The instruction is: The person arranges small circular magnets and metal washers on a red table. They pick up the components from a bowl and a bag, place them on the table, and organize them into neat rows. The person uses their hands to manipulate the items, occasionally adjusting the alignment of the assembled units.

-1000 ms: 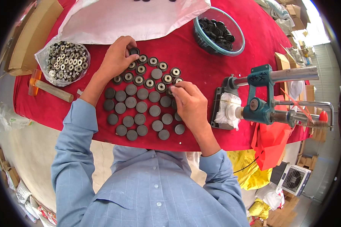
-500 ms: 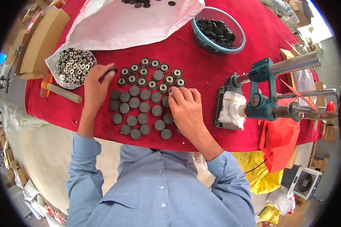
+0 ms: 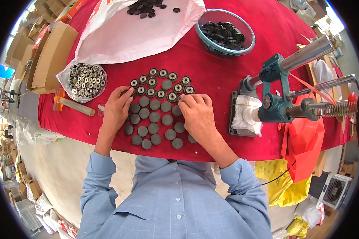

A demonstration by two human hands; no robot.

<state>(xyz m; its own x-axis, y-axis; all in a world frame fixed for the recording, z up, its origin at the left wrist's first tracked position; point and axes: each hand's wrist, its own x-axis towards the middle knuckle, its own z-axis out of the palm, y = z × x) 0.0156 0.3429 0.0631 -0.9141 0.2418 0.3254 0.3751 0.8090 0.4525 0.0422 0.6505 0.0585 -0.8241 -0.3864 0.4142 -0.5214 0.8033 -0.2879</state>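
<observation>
Rows of round black caps [image 3: 155, 104] lie on the red cloth in front of me. The nearer ones show plain flat faces; most of the farther ones hold a metal ring [image 3: 160, 95] in the centre. My left hand [image 3: 116, 106] is at the left edge of this group, thumb and fingertips closed at a black cap that they mostly hide. At the right edge, my right hand [image 3: 197, 114] has its fingers curled together, with a dark rim just showing under the fingertips. What lies beneath its palm is hidden.
A bag of metal rings [image 3: 87, 81] and a hammer [image 3: 76, 106] lie to the left. Behind are a white sack [image 3: 131, 46] with loose caps and a clear bowl [image 3: 249, 47] of caps. A green hand press [image 3: 273, 105] stands right, a cardboard box [image 3: 54, 57] far left.
My left hand has come down from beside the bag of rings to the left edge of the caps, bringing a black cap. My right hand stays nearly in place. The whole view has shifted slightly.
</observation>
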